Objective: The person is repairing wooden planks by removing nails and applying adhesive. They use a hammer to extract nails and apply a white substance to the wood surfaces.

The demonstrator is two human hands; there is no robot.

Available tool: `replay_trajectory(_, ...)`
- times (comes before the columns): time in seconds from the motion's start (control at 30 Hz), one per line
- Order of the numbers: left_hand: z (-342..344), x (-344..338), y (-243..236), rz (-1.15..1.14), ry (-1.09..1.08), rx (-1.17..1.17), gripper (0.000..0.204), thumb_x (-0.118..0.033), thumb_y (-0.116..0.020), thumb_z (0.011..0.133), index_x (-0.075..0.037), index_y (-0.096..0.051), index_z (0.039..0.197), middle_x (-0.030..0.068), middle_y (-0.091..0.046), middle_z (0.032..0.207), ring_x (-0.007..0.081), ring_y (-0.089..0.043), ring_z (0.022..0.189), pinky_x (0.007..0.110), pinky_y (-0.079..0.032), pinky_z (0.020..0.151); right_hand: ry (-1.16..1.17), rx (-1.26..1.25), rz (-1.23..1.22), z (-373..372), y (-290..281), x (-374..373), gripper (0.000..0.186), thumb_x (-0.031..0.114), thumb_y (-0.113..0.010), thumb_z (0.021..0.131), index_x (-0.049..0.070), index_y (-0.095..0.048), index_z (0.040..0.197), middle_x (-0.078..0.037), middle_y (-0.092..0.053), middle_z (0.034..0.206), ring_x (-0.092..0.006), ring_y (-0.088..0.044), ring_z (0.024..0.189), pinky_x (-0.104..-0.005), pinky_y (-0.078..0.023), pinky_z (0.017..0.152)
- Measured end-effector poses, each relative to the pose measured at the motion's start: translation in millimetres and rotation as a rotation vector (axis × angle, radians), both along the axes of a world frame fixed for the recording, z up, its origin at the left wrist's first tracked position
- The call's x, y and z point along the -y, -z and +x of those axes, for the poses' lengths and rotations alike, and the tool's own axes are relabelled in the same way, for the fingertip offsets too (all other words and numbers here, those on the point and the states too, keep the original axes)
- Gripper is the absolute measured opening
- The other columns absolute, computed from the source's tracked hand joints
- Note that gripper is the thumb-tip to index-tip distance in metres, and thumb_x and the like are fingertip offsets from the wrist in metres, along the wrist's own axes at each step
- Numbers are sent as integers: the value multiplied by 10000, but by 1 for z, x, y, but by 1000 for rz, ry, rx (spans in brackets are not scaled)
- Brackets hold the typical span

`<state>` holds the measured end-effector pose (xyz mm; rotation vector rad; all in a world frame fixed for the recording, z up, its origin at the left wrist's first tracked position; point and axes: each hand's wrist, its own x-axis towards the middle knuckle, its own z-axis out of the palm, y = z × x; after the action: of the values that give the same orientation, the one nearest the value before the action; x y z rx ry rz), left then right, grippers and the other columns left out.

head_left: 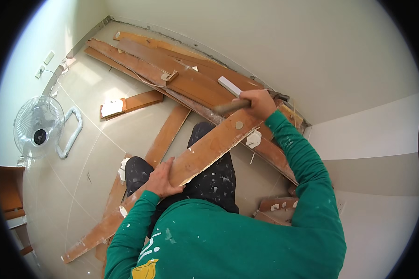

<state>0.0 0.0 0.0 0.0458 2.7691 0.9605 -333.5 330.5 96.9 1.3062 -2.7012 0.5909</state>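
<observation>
A long reddish-brown wooden board (209, 142) lies slantwise across my thighs, its long edge ragged with pale plaster. My left hand (160, 180) grips the board near its middle, thumb on one side and fingers on the other. Over the board's far right end, my right hand (259, 103) is closed round the wooden handle of a hammer (232, 106). The dark metal head shows just beyond my fist, near the wall. A round pale patch (239, 125) marks the board's face close to that hand. Whether the hammer touches the board I cannot tell.
Several loose boards (191, 86) are piled along the far wall, with a white strip (229, 86) on top. Shorter planks (144, 100) and plaster bits (253, 139) lie on the tiles. A fan (39, 128) stands at left; board pieces (278, 204) sit at right.
</observation>
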Motion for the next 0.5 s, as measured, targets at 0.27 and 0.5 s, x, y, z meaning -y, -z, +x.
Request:
replay_trajectory(0.27,1,-3,2,56,-16,-8,1106,-461,-855,625,-56,-391,1543,255,-612,1233,461,-615,1148,538,-514,985,-38,467,306,-43,-73,65,594,621,-705,940,33,-736,866,-36,-516,629,-182,-486,621,-398,-389,598)
replay_trajectory(0.5,4,-7,9,4,-13,-87,1127,-516,-873,607,-66,-420,1537,205,-624,1160,399,-649,1077,490,-547,921,611,348,-408,-93,-74,73,631,657,-712,927,88,-565,698,34,-476,581,-97,-437,445,-302,-344,423)
